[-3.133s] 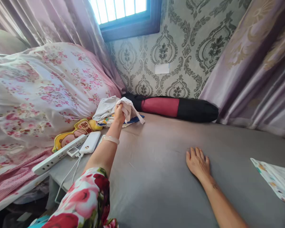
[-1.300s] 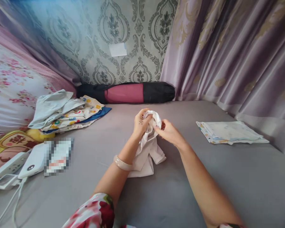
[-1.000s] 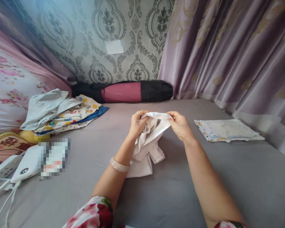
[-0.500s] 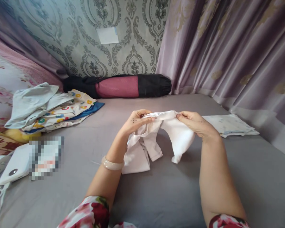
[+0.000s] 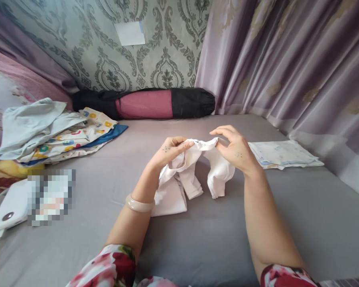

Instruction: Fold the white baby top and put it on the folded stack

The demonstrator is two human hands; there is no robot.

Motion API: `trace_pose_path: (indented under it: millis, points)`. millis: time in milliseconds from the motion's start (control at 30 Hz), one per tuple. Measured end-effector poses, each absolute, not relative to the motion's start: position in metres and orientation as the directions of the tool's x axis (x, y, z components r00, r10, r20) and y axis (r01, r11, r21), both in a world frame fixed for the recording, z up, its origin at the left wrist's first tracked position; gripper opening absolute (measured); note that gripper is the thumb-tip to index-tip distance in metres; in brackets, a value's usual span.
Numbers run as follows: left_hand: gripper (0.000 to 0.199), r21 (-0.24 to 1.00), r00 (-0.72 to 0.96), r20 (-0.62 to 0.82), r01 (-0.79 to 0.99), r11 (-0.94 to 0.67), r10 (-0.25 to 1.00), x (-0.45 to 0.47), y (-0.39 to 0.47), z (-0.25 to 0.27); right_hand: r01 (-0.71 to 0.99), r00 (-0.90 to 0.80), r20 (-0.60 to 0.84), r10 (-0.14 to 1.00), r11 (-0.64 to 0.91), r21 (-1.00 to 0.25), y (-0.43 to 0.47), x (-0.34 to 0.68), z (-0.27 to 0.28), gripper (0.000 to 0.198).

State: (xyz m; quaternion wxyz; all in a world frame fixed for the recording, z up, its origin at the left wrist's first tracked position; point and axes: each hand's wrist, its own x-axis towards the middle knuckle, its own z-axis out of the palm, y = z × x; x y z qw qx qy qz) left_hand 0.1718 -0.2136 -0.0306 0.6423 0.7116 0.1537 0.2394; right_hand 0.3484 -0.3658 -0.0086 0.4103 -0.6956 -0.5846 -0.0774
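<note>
Left hand (image 5: 167, 150) grip pinching top edge of white garment (image 5: 194, 175); right hand (image 5: 235, 151) grip pinching same edge just beside it. Garment hangs below both grips onto grey bed (image 5: 197, 239). Folded cloth (image 5: 283, 153) right of right grip.

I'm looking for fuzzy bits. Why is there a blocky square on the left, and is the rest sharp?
Head view: the blocky patch is pixelated on purpose, beside the white power bank. Head view: the left hand, right hand and white garment look sharp. Head view: soft daylight, faint shadows on the grey sheet; curtains bend near the edges.
</note>
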Motion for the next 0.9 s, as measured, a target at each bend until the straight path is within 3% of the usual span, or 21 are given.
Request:
trace_pose_path:
  millis: [233, 567, 767, 900]
  points:
    - [0.029, 0.98, 0.817, 0.172, -0.086, -0.178, 0.55, 0.168, -0.21, -0.027, 0.892, 0.199, 0.613, 0.764, 0.117, -0.436, -0.364, 0.321, 0.005, 0.026]
    - [0.034, 0.98, 0.845, 0.175, -0.102, -0.168, 0.506, 0.171, -0.214, -0.025, 0.917, 0.144, 0.617, 0.774, 0.13, -0.378, -0.348, 0.324, -0.014, 0.001]
    - [0.038, 0.982, 0.863, 0.104, -0.009, -0.189, 0.494, 0.167, -0.213, -0.024, 0.909, 0.142, 0.636, 0.758, 0.154, -0.387, -0.346, 0.327, -0.017, 0.006]
    - [0.031, 0.966, 0.858, 0.158, -0.033, -0.255, 0.488, 0.168, -0.211, -0.025, 0.899, 0.133, 0.593, 0.794, 0.155, -0.409, -0.349, 0.326, -0.014, 0.008]
